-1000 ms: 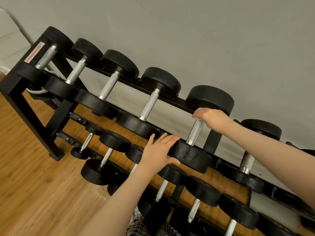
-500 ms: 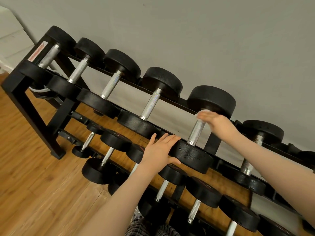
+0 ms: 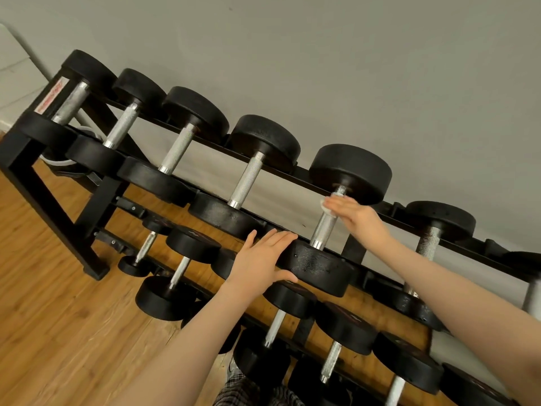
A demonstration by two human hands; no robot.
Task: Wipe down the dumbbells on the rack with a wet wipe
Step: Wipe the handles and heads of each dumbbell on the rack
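— Firstly, item one?
— White wet wipe (image 3: 325, 207), soft and limp, pressed against the knurled steel handle (image 3: 326, 222) of the fifth black round-headed dumbbell (image 3: 336, 221) on the top tier of the black steel rack (image 3: 26, 159).
— Held how?
— Right hand (image 3: 358, 216) presses it there, fingers fairly straight; whether they curl round the bar, cannot tell.
— Other hand?
— Left hand (image 3: 263, 259) lies flat on the near head, fingers extended, thumb under the rim.
— Handling?
— Dumbbell likely heavy, rigid, prone to rolling; steady it by the head, wipe along the handle. Damp metal may be slick.
— Surroundings?
— Smaller dumbbells on lower tiers, wooden plank floor (image 3: 44, 332), grey wall (image 3: 351, 68).
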